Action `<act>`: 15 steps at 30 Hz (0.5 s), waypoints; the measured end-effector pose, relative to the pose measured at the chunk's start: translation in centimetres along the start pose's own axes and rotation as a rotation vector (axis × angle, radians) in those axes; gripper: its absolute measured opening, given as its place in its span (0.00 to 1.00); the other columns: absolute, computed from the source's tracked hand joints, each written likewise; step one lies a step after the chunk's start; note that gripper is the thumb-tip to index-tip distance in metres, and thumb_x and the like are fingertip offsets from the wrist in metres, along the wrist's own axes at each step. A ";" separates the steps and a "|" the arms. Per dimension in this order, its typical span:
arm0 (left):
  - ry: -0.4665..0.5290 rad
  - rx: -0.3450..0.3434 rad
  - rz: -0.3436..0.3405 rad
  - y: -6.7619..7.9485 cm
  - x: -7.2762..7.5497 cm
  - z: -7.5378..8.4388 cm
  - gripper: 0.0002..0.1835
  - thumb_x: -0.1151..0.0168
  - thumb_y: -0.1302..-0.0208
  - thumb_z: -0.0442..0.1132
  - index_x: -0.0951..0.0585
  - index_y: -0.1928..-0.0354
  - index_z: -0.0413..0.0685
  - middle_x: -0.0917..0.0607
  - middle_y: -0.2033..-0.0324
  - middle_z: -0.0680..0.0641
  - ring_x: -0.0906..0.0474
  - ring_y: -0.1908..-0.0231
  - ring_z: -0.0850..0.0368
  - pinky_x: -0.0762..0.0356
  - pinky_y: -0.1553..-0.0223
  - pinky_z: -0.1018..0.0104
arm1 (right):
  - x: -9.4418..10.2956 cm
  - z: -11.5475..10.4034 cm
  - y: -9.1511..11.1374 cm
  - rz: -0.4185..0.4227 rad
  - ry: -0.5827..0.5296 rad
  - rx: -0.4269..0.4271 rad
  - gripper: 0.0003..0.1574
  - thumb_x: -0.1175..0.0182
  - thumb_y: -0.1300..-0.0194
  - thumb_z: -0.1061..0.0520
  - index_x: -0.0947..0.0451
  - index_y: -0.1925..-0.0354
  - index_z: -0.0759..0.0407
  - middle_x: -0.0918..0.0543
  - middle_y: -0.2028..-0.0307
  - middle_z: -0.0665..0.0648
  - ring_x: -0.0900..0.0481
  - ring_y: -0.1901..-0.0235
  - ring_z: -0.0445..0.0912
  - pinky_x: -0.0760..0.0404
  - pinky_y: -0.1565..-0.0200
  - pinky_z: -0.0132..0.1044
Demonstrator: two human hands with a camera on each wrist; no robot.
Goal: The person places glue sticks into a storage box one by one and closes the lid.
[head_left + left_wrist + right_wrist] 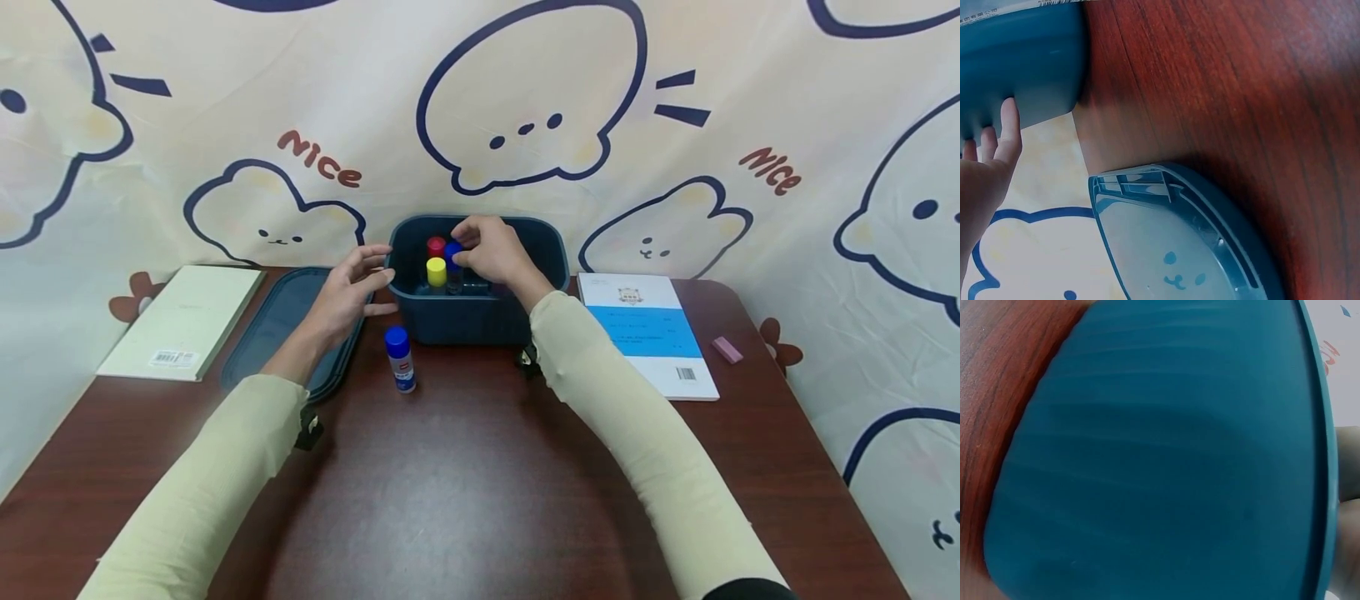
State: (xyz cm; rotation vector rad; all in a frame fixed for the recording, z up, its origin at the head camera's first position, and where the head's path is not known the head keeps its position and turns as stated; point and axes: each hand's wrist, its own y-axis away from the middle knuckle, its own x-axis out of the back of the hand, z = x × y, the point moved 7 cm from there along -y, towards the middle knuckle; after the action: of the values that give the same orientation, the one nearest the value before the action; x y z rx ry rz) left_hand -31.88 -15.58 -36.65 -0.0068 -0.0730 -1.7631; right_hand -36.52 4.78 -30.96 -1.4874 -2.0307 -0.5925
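Two pale yellow-green sleeves [202, 483] are reaching over a reddish-brown table [480, 483]. Ahead, a loose bottle [401, 358] is standing upright, showing a bright blue cap and a labelled grey body. To its left, a dark teal lid [258, 342] is lying partly under the left forearm. The left hand [348, 287] is holding nothing; its fingers are spreading, nearly straight, with fingertips touching the left side of a dark teal bin [472, 323], round-cornered and smooth-rimmed. In the bin's left half, a yellow-capped bottle [437, 272] is standing nearest, a blue-capped bottle [452, 252] beside it and a red-capped bottle [436, 247] behind. The right hand [491, 250] is curling over the blue cap, thumb and finger close together and apparently pinching it; the body below is looking dark. A pale green book [187, 321] and a white-and-blue book [637, 329] are flanking everything before a cartoon-printed backdrop [525, 92].
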 end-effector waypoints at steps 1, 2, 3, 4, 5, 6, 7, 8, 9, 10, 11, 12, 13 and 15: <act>0.001 0.000 0.000 0.0 0.0 0.0 0.26 0.46 0.22 0.43 0.37 0.26 0.49 0.40 0.26 0.42 0.40 0.30 0.43 0.18 0.47 0.48 | 0.0 0.0 0.0 0.001 -0.002 0.002 0.19 0.35 0.30 0.60 0.21 0.42 0.59 0.19 0.44 0.56 0.22 0.44 0.48 0.23 0.39 0.41; 0.002 0.000 0.000 0.0 0.0 0.0 0.26 0.46 0.22 0.43 0.37 0.26 0.49 0.40 0.26 0.42 0.40 0.30 0.43 0.18 0.46 0.48 | 0.1 0.0 0.1 0.001 -0.005 0.000 0.20 0.35 0.30 0.60 0.21 0.41 0.59 0.19 0.44 0.56 0.22 0.43 0.48 0.23 0.39 0.41; 0.004 -0.001 -0.001 0.1 0.0 0.0 0.26 0.46 0.22 0.43 0.37 0.26 0.49 0.40 0.26 0.42 0.40 0.30 0.43 0.19 0.46 0.48 | 0.1 0.0 0.2 0.000 -0.008 -0.002 0.20 0.35 0.30 0.59 0.21 0.41 0.59 0.19 0.44 0.56 0.22 0.43 0.48 0.23 0.39 0.41; 0.006 -0.001 -0.001 0.1 0.0 0.0 0.26 0.46 0.22 0.42 0.37 0.26 0.49 0.40 0.26 0.42 0.40 0.30 0.43 0.19 0.46 0.47 | 0.2 0.0 0.2 0.003 -0.012 0.000 0.20 0.35 0.30 0.59 0.21 0.41 0.59 0.18 0.44 0.56 0.22 0.43 0.48 0.23 0.39 0.41; 0.007 -0.001 -0.003 0.1 0.0 0.0 0.26 0.46 0.22 0.42 0.37 0.26 0.48 0.40 0.26 0.42 0.41 0.30 0.43 0.20 0.45 0.46 | 0.2 0.0 0.3 0.005 -0.016 -0.001 0.20 0.35 0.30 0.59 0.22 0.41 0.59 0.18 0.43 0.56 0.22 0.43 0.48 0.23 0.39 0.41; 0.008 0.000 -0.005 0.2 0.0 0.0 0.27 0.47 0.22 0.42 0.37 0.26 0.48 0.40 0.26 0.42 0.41 0.29 0.43 0.20 0.45 0.46 | 0.2 0.0 0.4 0.008 -0.020 0.001 0.20 0.35 0.30 0.59 0.22 0.41 0.60 0.18 0.44 0.57 0.22 0.44 0.48 0.23 0.39 0.41; 0.008 0.001 -0.007 0.2 0.0 0.0 0.27 0.47 0.22 0.42 0.38 0.26 0.48 0.41 0.26 0.42 0.41 0.29 0.42 0.21 0.44 0.45 | 0.3 -0.1 0.4 0.011 -0.024 0.005 0.20 0.35 0.29 0.59 0.22 0.41 0.60 0.18 0.44 0.57 0.22 0.44 0.48 0.23 0.38 0.42; 0.008 0.001 -0.008 0.2 0.0 0.0 0.27 0.47 0.22 0.42 0.38 0.26 0.48 0.41 0.26 0.42 0.41 0.29 0.42 0.21 0.44 0.45 | 0.3 -0.1 0.5 0.011 -0.029 0.009 0.20 0.35 0.29 0.60 0.22 0.41 0.60 0.18 0.44 0.57 0.22 0.44 0.49 0.23 0.38 0.42; 0.008 0.001 -0.009 0.3 0.0 0.0 0.27 0.47 0.22 0.42 0.38 0.26 0.48 0.41 0.26 0.42 0.41 0.29 0.42 0.22 0.44 0.44 | 0.3 -0.1 0.7 0.013 -0.034 0.017 0.20 0.35 0.29 0.60 0.22 0.41 0.60 0.18 0.44 0.57 0.22 0.44 0.49 0.23 0.38 0.42; 0.007 0.002 -0.008 0.3 0.0 0.0 0.27 0.47 0.22 0.42 0.38 0.26 0.48 0.41 0.26 0.42 0.41 0.29 0.42 0.22 0.44 0.44 | 0.3 -0.2 0.7 0.014 -0.039 0.024 0.20 0.36 0.29 0.60 0.22 0.41 0.60 0.18 0.44 0.57 0.22 0.44 0.49 0.23 0.38 0.42; 0.006 0.002 -0.008 0.3 0.0 0.0 0.27 0.47 0.22 0.42 0.38 0.25 0.48 0.41 0.26 0.42 0.41 0.29 0.42 0.22 0.44 0.44 | 0.3 -0.2 0.9 0.017 -0.044 0.029 0.20 0.36 0.29 0.60 0.22 0.41 0.60 0.18 0.44 0.57 0.22 0.44 0.49 0.23 0.38 0.42; 0.007 0.002 -0.008 0.3 0.0 0.1 0.27 0.46 0.22 0.43 0.38 0.25 0.48 0.41 0.26 0.42 0.41 0.29 0.42 0.22 0.44 0.44 | 0.4 -0.2 1.0 0.019 -0.049 0.031 0.20 0.36 0.29 0.60 0.22 0.41 0.60 0.18 0.44 0.57 0.22 0.44 0.49 0.23 0.38 0.42; 0.007 0.003 -0.008 0.3 0.0 0.1 0.27 0.46 0.22 0.43 0.38 0.26 0.48 0.41 0.26 0.42 0.41 0.29 0.43 0.22 0.44 0.44 | 0.4 -0.1 1.1 0.022 -0.055 0.034 0.20 0.36 0.29 0.60 0.22 0.41 0.60 0.19 0.43 0.57 0.22 0.43 0.49 0.23 0.39 0.42; 0.009 0.003 -0.009 0.3 0.0 0.0 0.28 0.46 0.22 0.43 0.38 0.26 0.49 0.41 0.26 0.42 0.41 0.29 0.43 0.22 0.44 0.44 | 0.5 -0.1 1.2 0.027 -0.067 0.039 0.20 0.36 0.29 0.61 0.22 0.40 0.61 0.19 0.43 0.57 0.22 0.43 0.49 0.23 0.39 0.42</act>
State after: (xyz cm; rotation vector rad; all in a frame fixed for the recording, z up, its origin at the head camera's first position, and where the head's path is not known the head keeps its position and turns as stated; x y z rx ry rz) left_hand -31.60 -15.63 -36.61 0.0038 -0.0698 -1.7714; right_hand -35.46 5.46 -30.51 -1.5280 -2.0575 -0.4965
